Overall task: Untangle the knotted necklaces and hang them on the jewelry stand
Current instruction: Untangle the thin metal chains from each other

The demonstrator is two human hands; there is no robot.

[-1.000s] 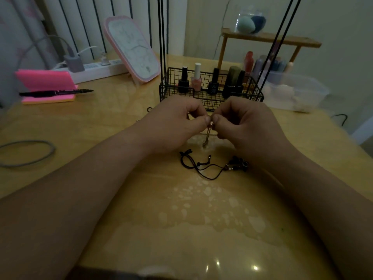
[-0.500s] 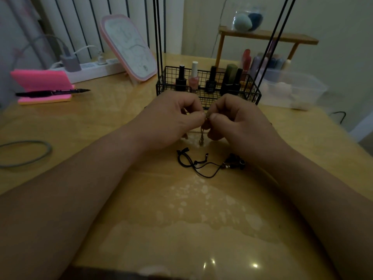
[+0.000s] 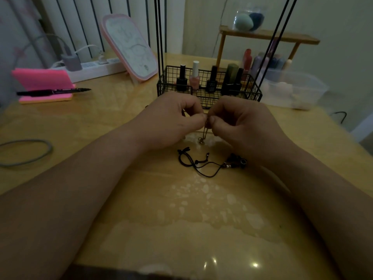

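Your left hand (image 3: 171, 120) and right hand (image 3: 242, 122) meet thumb to thumb above the table (image 3: 181, 229), each with its fingers curled in. Both pinch the top of a thin chain (image 3: 204, 133) at almost the same spot, so there is barely any gap between the two grips.

From that pinch the chain drops straight down toward you. Its long axis is close to vertical, and its small end piece hangs just over the table. Whether a knot sits inside the pinch I cannot tell, since your fingertips cover it.

Neither hand is nearer to the chain than the other. Any pull apart would run left to right, across the hanging length.

The second piece, a black cord (image 3: 201, 165), lies loose on the table on the near side of the chain and apart from it. Its beaded end lies under your right wrist.

The stand (image 3: 160, 47) rises just beyond your knuckles, on the far side. Its rods run up out of view, so hanging will likely mean lifting up and away from you.
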